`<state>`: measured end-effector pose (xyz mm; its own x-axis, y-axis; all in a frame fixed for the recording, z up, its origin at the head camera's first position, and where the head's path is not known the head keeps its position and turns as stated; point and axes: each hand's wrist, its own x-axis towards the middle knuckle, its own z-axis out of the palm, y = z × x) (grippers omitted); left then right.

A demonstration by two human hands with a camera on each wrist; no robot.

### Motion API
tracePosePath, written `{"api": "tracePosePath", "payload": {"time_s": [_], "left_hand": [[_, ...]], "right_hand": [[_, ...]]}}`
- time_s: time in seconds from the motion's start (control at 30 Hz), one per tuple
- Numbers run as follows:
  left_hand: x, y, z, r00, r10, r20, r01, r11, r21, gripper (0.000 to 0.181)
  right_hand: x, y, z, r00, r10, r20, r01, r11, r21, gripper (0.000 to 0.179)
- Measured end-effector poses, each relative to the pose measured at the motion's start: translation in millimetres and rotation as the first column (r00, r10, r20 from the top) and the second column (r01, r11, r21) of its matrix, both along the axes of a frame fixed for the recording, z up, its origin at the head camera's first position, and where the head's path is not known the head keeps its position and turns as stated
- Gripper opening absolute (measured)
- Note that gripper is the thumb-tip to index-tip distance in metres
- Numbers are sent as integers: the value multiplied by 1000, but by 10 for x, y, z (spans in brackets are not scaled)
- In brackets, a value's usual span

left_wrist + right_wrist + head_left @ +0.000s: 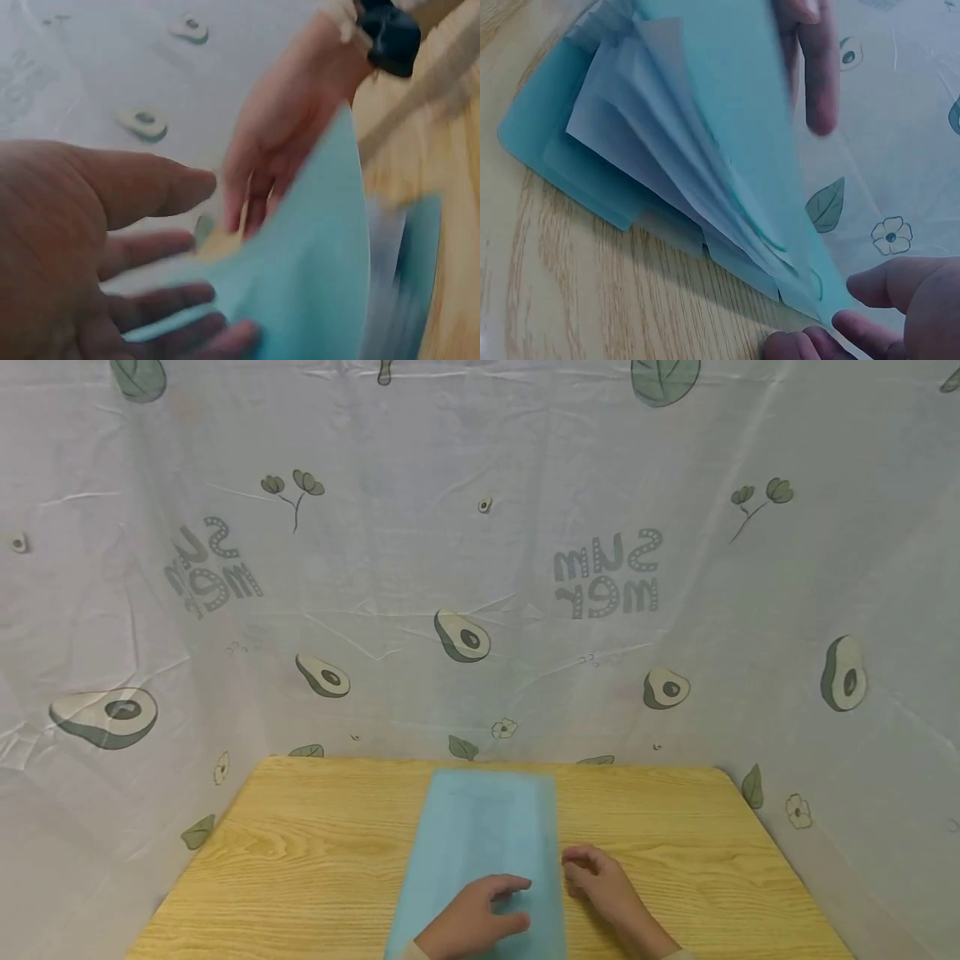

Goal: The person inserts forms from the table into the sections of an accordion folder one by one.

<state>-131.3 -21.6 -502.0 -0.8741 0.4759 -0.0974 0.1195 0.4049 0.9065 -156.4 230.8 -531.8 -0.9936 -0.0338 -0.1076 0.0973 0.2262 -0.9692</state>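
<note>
A light-blue expanding file folder [480, 835] lies on the table in front of me, its flat cover facing up. In the right wrist view its side is fanned apart, with several pale sheets or dividers [649, 124] between the covers. My left hand [480, 917] is over the near part of the cover, thumb and fingers spread, gripping nothing. Beside the folder's right edge is my right hand [603, 889], its fingers loosely bent. In the right wrist view the right thumb [889, 281] stands apart from the fingers, close to the cover's corner; blur obscures the exact contact.
The wood-grain table [300, 843] extends on both sides of the folder. A pale sheet curtain [390, 560] printed with avocados, leaves and lettering hangs behind the table and along its sides. A dark strapped device [394, 37] sits on the right wrist.
</note>
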Motion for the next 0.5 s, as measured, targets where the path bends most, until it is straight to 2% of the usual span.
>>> {"api": "tracePosePath", "payload": {"time_s": [0.1, 0.2, 0.27, 0.33, 0.4, 0.5], "left_hand": [[-30, -305, -31, 992, 78, -103, -79, 997, -7, 46], [-76, -619, -31, 964, 197, -180, -213, 974, -73, 56], [-101, -783, -37, 947, 264, -181, -289, 949, -129, 65], [-116, -895, -50, 937, 312, -158, -338, 923, -182, 72], [-126, -964, -70, 932, 335, -139, -359, 907, -222, 75], [-130, -1000, -96, 931, 339, -137, -363, 898, -249, 70]], "right_hand": [[-3, -27, -11, 999, 40, -36, -37, 997, 68, 35], [-7, -48, -5, 997, 54, -51, -46, 990, 132, 39], [-11, -53, -1, 997, 54, -57, -44, 985, 165, 40], [-11, -56, 4, 997, 59, -55, -47, 980, 193, 40], [-11, -61, 7, 997, 62, -52, -50, 977, 208, 39], [-16, -73, 13, 995, 83, -52, -69, 972, 222, 37]]}}
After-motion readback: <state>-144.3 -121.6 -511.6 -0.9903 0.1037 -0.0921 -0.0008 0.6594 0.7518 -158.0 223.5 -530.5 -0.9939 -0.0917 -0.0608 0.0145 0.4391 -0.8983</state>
